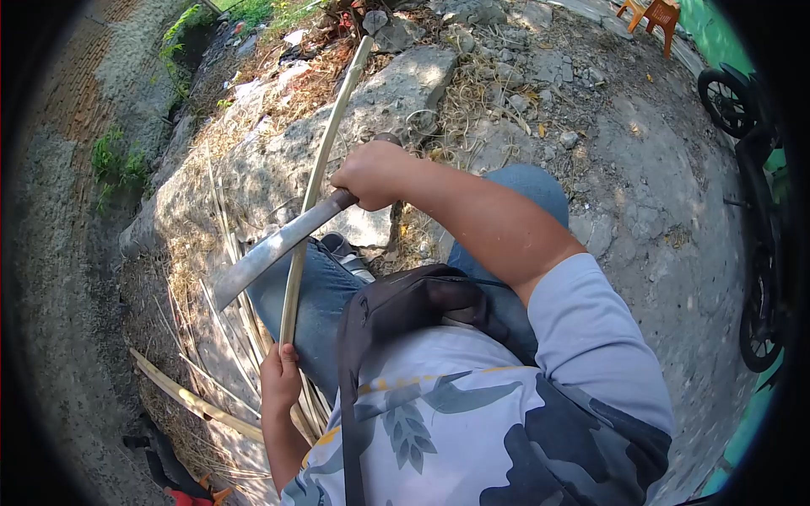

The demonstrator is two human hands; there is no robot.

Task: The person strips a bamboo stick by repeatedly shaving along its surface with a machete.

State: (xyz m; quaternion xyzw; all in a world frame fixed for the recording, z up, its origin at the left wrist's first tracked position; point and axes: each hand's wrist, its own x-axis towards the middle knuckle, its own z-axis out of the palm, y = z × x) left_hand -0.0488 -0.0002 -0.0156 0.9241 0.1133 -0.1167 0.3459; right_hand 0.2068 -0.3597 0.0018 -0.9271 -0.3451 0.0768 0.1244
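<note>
My right hand [375, 175] is closed around the dark handle of a machete [274, 255], whose broad blade points down to the left. The blade lies across a long pale bamboo strip [325, 156], touching or just over it; I cannot tell which. Near the strip's lower end, my left hand [281, 379] grips it, the thumb on top. The strip slants up and away over my left knee, its far end above the stone slab. Beside my left leg lie several thin bamboo strips [221, 325] and a wider split piece [181, 395].
A large stone slab [405, 84] sits ahead, with shavings and rubble around it. A rough brick wall [67, 185] runs along the left. At the right stands a motorbike [755, 185], and an orange stool [662, 18] is at the far right. Another person [169, 472] shows at lower left.
</note>
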